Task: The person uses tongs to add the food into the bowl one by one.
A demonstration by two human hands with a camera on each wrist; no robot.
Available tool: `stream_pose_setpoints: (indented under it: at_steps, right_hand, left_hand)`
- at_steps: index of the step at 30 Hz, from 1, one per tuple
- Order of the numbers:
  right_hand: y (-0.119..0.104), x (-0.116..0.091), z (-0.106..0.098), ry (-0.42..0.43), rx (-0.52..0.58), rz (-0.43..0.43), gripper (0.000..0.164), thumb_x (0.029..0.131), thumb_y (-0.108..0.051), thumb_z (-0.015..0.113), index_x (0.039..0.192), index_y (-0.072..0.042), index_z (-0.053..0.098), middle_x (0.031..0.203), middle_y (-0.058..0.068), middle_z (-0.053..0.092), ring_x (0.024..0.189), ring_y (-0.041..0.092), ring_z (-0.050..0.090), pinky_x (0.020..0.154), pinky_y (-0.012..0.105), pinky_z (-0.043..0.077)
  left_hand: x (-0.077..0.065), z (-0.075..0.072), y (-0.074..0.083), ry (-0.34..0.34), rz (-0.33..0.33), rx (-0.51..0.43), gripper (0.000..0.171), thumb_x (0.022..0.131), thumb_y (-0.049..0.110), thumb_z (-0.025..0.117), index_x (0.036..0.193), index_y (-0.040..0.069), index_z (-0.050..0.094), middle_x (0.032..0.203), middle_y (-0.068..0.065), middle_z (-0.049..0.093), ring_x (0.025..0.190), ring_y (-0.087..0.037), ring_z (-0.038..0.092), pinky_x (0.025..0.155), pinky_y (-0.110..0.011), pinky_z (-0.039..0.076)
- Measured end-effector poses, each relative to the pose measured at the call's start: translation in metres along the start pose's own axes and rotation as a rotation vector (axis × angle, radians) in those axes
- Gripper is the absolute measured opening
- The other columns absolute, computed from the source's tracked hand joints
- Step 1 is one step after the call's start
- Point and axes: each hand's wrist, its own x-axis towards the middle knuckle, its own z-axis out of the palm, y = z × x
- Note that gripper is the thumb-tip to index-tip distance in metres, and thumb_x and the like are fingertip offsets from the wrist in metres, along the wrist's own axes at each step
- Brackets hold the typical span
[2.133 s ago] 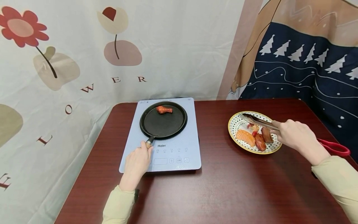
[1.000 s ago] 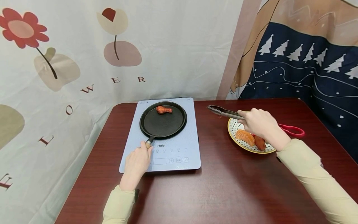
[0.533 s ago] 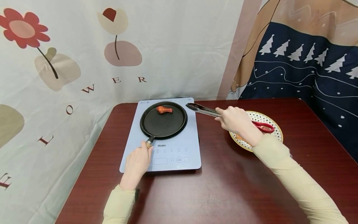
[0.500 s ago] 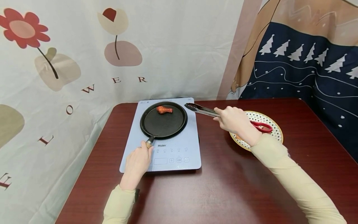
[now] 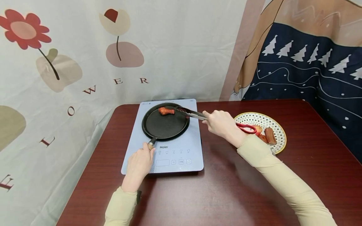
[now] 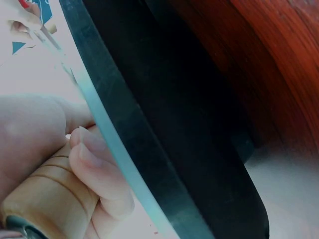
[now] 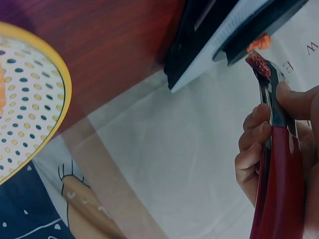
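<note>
As the left hand (image 5: 139, 162) gripped the pan handle (image 5: 151, 145), the right hand (image 5: 222, 125) clutched the tongs (image 5: 195, 115), tips poised over the black pan (image 5: 164, 126) just beside the drumstick (image 5: 166, 111) near its far rim, where one low, hasty sweep could have sent it skidding over the edge!

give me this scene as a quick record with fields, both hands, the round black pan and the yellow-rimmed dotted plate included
left hand: grips the light wooden handle of the round black pan
right hand: grips red-handled metal tongs, tips over the pan
at tongs tips: something reddish-brown, unclear what
pan sits on: flat pale-blue cooktop marked Haier
in pan: reddish-brown drumstick, towards the far edge
tongs touching drumstick: cannot tell
yellow-rimmed dotted plate: holds a brown sausage-like piece and other food, partly hidden
</note>
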Motion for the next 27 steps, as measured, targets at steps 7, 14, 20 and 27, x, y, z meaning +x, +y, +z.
stream_pose_setpoints:
  at_steps: [7,14,20,27]
  right_hand:
    - [-0.011,0.003,0.013,0.055,-0.105,-0.028,0.024,0.085,-0.024,0.065,0.104,-0.01,0.061,0.069,0.011,0.068,0.062,0.028,0.061,0.051,0.04,0.051]
    - [-0.018,0.007,0.017,0.019,-0.201,-0.033,0.033,0.084,-0.02,0.063,0.115,-0.01,0.061,0.082,0.013,0.071,0.072,0.029,0.062,0.059,0.04,0.053]
    - [-0.021,0.009,0.02,0.016,-0.248,-0.055,0.034,0.083,-0.013,0.06,0.116,-0.01,0.061,0.081,0.014,0.07,0.073,0.029,0.061,0.063,0.038,0.052]
    - [-0.025,0.01,0.023,0.039,-0.256,-0.048,0.032,0.083,-0.017,0.062,0.115,-0.011,0.062,0.079,0.013,0.07,0.074,0.029,0.06,0.063,0.038,0.052]
  left_hand:
    - [0.0,0.0,-0.001,-0.005,-0.009,0.002,0.03,0.095,0.027,0.05,0.088,-0.001,0.046,0.061,-0.021,0.058,0.051,-0.037,0.057,0.04,-0.042,0.039]
    - [-0.001,0.0,0.0,-0.011,-0.014,0.001,0.029,0.095,0.027,0.05,0.088,-0.001,0.045,0.061,-0.021,0.058,0.051,-0.036,0.056,0.041,-0.041,0.039]
    - [-0.001,-0.001,0.001,-0.009,-0.016,0.0,0.03,0.095,0.028,0.05,0.088,-0.001,0.046,0.061,-0.021,0.058,0.052,-0.037,0.057,0.041,-0.042,0.04]
    - [-0.001,-0.001,0.001,-0.009,-0.014,-0.002,0.029,0.095,0.026,0.05,0.088,-0.001,0.045,0.062,-0.022,0.058,0.052,-0.038,0.057,0.041,-0.043,0.04]
